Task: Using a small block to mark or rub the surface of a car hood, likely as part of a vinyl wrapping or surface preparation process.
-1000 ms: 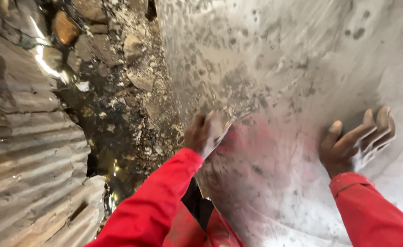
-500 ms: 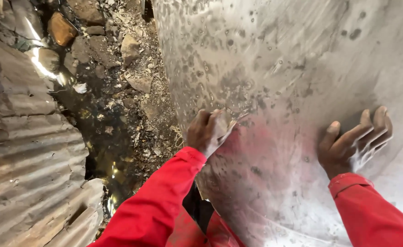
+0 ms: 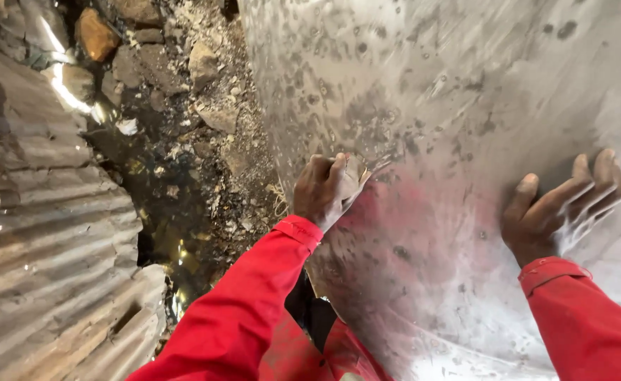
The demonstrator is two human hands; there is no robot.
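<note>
Pressing against a large curved sheet of dull grey metal (image 3: 465, 127), spotted with dark specks and carrying a red reflection, both hands stand well apart. Left hand (image 3: 328, 189) lies at the sheet's left edge, fingers curled on that edge. Right hand (image 3: 557, 212) rests flat on the sheet's face toward its right side, fingers spread, clamped on nothing. Both arms wear red sleeves (image 3: 247, 310). Left of the sheet: wet rubble-strewn ground (image 3: 176, 162) and a rusted corrugated metal panel (image 3: 42, 247).

Left hand (image 3: 328, 189) curled, right hand (image 3: 561, 208) spread flat, red sleeves
</note>
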